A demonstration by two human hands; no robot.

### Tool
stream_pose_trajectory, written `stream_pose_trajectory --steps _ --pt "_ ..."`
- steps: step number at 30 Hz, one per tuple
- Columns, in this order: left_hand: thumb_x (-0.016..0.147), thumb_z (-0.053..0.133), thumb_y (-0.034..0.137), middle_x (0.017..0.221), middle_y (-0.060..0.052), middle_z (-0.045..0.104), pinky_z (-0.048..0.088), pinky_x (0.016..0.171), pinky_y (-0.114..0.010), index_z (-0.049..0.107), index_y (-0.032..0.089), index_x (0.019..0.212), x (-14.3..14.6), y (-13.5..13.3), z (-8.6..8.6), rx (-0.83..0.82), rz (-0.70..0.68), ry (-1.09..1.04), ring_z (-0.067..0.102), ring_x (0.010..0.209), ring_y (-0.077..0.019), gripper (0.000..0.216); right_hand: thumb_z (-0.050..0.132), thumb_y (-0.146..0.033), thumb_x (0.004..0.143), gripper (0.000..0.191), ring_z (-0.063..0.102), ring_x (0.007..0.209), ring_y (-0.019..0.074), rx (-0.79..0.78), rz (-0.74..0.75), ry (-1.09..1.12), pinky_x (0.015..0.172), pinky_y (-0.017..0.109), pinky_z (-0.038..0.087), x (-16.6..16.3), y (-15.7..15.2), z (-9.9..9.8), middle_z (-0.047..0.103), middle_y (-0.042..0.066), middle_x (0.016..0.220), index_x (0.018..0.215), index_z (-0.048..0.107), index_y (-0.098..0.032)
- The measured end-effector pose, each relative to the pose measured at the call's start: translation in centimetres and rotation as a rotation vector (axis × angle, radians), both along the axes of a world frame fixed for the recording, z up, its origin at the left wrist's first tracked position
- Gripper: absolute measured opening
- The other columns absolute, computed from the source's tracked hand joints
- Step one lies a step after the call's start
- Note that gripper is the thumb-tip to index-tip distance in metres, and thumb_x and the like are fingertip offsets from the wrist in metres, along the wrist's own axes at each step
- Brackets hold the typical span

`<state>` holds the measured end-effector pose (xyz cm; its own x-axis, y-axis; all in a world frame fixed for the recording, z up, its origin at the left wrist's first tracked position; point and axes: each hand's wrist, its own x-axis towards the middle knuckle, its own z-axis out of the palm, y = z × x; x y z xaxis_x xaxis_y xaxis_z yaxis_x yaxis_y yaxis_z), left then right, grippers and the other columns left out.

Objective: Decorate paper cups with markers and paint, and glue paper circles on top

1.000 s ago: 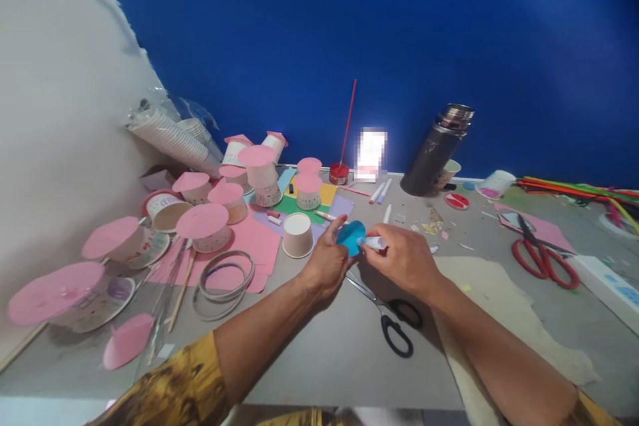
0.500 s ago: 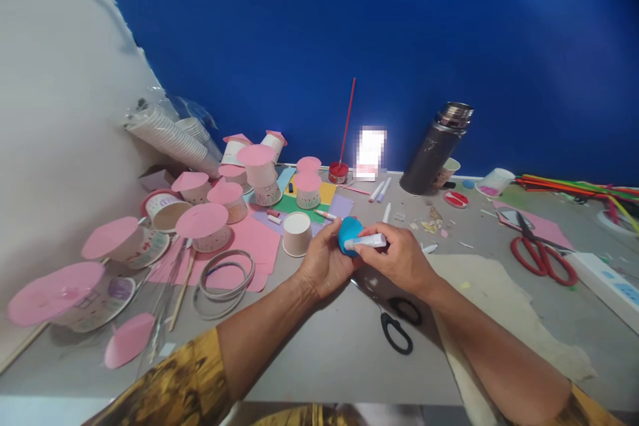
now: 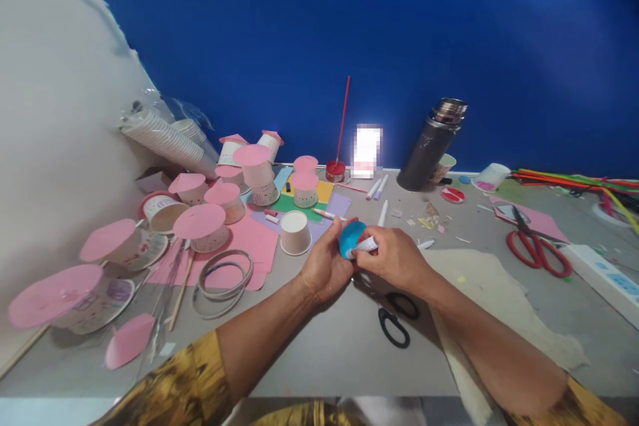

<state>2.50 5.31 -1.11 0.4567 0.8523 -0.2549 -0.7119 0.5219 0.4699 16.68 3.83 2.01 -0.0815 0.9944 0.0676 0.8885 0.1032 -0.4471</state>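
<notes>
My left hand (image 3: 327, 263) is closed round the edge of a small, round blue disc (image 3: 351, 237), holding it tilted above the table. In my right hand (image 3: 397, 254) is a white tube (image 3: 368, 245) with faint print, pinched between thumb and fingers. The tube's tip touches the disc's lower face, or sits just over it; which one I cannot tell. Just beyond my left hand stands an upside-down white paper cup (image 3: 295, 231). Black-handled scissors (image 3: 395, 319) lie below my hands, their blades partly in shadow.
Decorated paper cups with pink paper tops (image 3: 200, 221) crowd the left side, near a coil of grey tape (image 3: 223, 279). Behind are a dark flask (image 3: 430, 150) and markers (image 3: 378, 188). Red-handled scissors (image 3: 536, 249), a cream cloth (image 3: 492, 299) and a white power strip (image 3: 604, 279) lie right.
The tube has turned to a steeper slant and its tip has shifted low on the disc. The disc now faces me more fully. The whole view has shifted slightly.
</notes>
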Motion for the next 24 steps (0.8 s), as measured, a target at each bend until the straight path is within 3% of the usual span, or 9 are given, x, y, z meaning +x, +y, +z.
stream_pose_trajectory --steps 7,15,19,24 --pt "0.085 0.067 0.006 0.1 -0.009 0.076 0.061 0.081 -0.031 0.068 0.015 0.118 0.0 0.0 -0.4 0.066 0.009 0.146 0.072 0.085 -0.0179 0.034 0.065 -0.032 0.076 0.011 0.059 0.069 0.0193 -0.043 -0.013 -0.035 0.06 0.028 0.03 0.6 0.4 0.1 0.074 0.003 0.076 0.08 0.07 -0.023" --pt "0.097 0.05 0.009 0.095 -0.013 0.075 0.062 0.091 -0.044 0.067 0.012 0.1 0.0 0.7 -0.7 -0.045 0.126 0.187 0.073 0.085 -0.0212 0.017 0.065 -0.039 0.076 0.018 0.06 0.064 0.0188 0.016 -0.044 0.175 0.062 0.028 0.039 1.7 0.8 0.1 0.073 0.002 0.071 0.079 0.072 -0.023" --pt "0.097 0.051 0.008 0.094 -0.012 0.076 0.063 0.089 -0.04 0.069 0.012 0.102 0.0 0.4 -0.7 -0.009 0.101 0.175 0.073 0.084 -0.0195 0.019 0.064 -0.039 0.081 0.02 0.066 0.07 0.0215 0.125 -0.05 0.091 0.067 0.03 0.04 0.9 0.5 -0.7 0.077 0.004 0.077 0.089 0.074 -0.024" --pt "0.097 0.052 0.009 0.104 -0.014 0.076 0.062 0.09 -0.04 0.069 0.013 0.118 0.2 0.1 -1.0 -0.005 0.075 0.168 0.075 0.094 -0.0231 0.027 0.063 -0.031 0.085 0.014 0.072 0.079 0.0236 0.11 0.054 -0.103 0.065 0.03 0.036 0.1 0.0 -1.3 0.081 0.005 0.088 0.089 0.075 -0.024"
